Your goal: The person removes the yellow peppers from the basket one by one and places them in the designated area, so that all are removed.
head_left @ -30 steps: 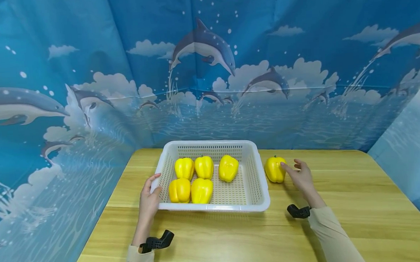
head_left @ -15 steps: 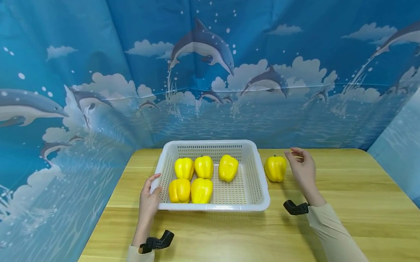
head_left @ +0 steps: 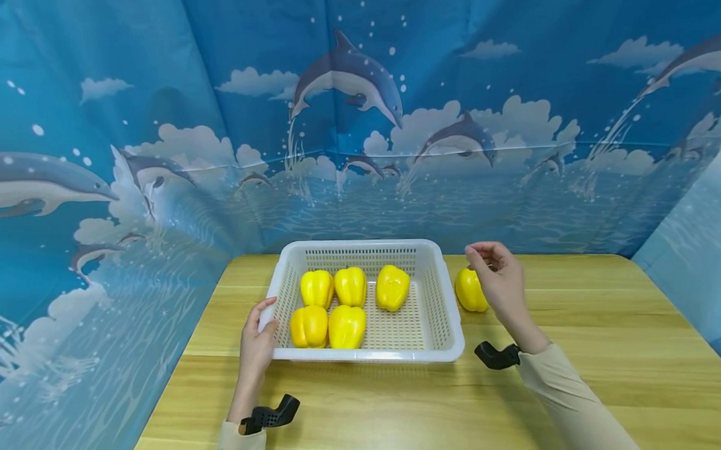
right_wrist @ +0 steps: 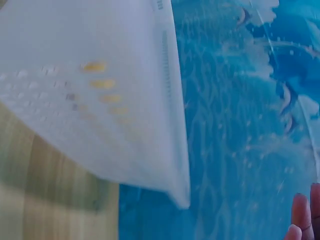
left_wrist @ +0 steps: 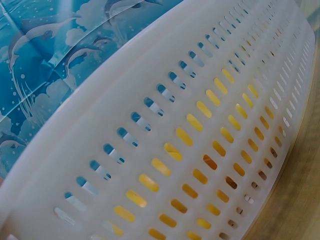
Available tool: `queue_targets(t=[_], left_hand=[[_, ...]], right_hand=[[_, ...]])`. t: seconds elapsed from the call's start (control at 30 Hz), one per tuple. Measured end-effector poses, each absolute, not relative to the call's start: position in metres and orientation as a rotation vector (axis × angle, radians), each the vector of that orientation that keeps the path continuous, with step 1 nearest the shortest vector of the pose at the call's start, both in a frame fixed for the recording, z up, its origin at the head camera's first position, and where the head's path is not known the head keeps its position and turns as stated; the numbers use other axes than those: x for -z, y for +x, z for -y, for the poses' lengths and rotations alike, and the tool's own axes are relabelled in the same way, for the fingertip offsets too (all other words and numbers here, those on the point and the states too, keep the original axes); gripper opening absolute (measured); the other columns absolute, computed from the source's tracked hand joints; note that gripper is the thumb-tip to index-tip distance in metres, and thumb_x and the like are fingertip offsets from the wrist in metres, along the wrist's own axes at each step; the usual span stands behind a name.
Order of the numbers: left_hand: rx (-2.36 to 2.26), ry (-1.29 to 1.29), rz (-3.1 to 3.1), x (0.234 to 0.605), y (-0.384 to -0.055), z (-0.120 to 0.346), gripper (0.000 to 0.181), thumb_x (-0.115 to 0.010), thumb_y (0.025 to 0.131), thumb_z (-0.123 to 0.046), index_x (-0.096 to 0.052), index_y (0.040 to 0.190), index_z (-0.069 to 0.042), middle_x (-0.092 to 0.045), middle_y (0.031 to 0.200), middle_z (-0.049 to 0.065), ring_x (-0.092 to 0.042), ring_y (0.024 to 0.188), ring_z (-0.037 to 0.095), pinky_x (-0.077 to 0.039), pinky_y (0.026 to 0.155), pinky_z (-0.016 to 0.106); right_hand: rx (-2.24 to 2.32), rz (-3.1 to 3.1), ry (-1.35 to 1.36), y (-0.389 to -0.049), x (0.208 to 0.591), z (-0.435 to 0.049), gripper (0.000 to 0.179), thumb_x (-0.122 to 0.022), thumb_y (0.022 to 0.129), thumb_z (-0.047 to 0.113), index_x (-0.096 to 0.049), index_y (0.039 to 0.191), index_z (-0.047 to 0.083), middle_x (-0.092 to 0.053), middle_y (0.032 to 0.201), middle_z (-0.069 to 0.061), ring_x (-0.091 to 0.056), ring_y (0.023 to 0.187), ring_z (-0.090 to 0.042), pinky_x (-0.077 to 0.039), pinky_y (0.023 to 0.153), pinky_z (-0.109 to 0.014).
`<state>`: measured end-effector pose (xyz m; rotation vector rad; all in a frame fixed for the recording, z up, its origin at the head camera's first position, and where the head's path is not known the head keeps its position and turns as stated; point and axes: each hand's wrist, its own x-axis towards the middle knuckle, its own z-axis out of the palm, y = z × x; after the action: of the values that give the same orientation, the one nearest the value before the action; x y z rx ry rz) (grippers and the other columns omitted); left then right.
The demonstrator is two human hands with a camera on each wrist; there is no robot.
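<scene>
My left hand (head_left: 256, 347) grips the left rim of a white plastic basket (head_left: 366, 357), fingers on the outside and thumb near the edge. Several yellow bell peppers (head_left: 347, 327) lie in the basket, mostly toward its left side. One more yellow bell pepper (head_left: 470, 291) stands on the table just right of the basket. My right hand (head_left: 503, 279) hovers by this pepper, covering its right part in the head view, with bent fingers and nothing held. Only its fingertips (right_wrist: 301, 215) show in the right wrist view. The basket's slotted wall (left_wrist: 170, 125) fills the left wrist view.
The basket stands on a wooden table (head_left: 375, 412) near its back edge. A blue dolphin-print curtain (head_left: 359, 198) hangs behind and at both sides. Each wrist carries a black camera mount (head_left: 272, 415).
My right hand drew back from the single pepper to its right, then rose and came leftward over it. The pepper stays in place. My left hand and the basket have not moved.
</scene>
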<state>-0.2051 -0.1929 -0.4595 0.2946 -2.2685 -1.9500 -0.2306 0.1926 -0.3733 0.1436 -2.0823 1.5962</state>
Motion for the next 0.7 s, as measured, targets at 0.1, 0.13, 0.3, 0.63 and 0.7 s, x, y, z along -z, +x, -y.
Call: queue_targets(t=[0.1, 0.13, 0.3, 0.63, 0.7], left_hand=[[1.946, 0.299, 2.274, 0.459, -0.205, 0.193, 0.042, -0.042, 0.096, -0.003, -0.046, 0.137, -0.015, -0.036, 0.145, 0.017, -0.042, 0.124, 0.035, -0.035, 0.098, 0.054], [1.945, 0.299, 2.274, 0.459, -0.205, 0.193, 0.042, -0.042, 0.096, -0.003, -0.046, 0.137, -0.015, -0.036, 0.145, 0.017, -0.042, 0.124, 0.035, -0.035, 0.098, 0.054], [1.955, 0.296, 2.261, 0.46, -0.206, 0.193, 0.042, -0.043, 0.096, -0.003, -0.047, 0.136, -0.015, -0.036, 0.145, 0.017, -0.042, 0.124, 0.035, -0.036, 0.097, 0.054], [1.956, 0.297, 2.256, 0.46, -0.206, 0.192, 0.042, -0.042, 0.095, -0.002, -0.047, 0.136, -0.014, -0.036, 0.145, 0.017, -0.042, 0.124, 0.035, -0.036, 0.098, 0.053], [1.952, 0.303, 2.265, 0.46, -0.206, 0.193, 0.043, -0.042, 0.096, -0.002, -0.046, 0.136, -0.014, -0.036, 0.145, 0.017, -0.042, 0.124, 0.035, -0.036, 0.097, 0.054]], right_hand=[[-1.574, 2.14, 0.221, -0.234, 0.372, -0.188, 0.021, -0.06, 0.093, 0.011, -0.061, 0.103, -0.008, -0.061, 0.088, -0.012, -0.056, 0.069, -0.01, -0.047, 0.065, -0.021], [-1.559, 2.162, 0.246, -0.236, 0.373, -0.187, 0.021, -0.06, 0.093, 0.012, -0.061, 0.103, -0.007, -0.062, 0.088, -0.012, -0.056, 0.069, -0.011, -0.047, 0.064, -0.022], [-1.46, 2.298, 0.388, -0.249, 0.378, -0.181, 0.021, -0.061, 0.093, 0.023, -0.065, 0.099, 0.003, -0.064, 0.088, -0.009, -0.058, 0.074, -0.02, -0.045, 0.067, -0.025], [-1.388, 2.567, 0.491, -0.259, 0.363, -0.159, 0.026, -0.063, 0.092, 0.031, -0.066, 0.106, 0.009, -0.067, 0.096, -0.004, -0.06, 0.082, -0.02, -0.049, 0.071, -0.038], [-1.369, 2.625, 0.505, -0.262, 0.362, -0.155, 0.03, -0.062, 0.092, 0.032, -0.065, 0.11, 0.008, -0.067, 0.1, -0.004, -0.061, 0.084, -0.021, -0.049, 0.072, -0.038]])
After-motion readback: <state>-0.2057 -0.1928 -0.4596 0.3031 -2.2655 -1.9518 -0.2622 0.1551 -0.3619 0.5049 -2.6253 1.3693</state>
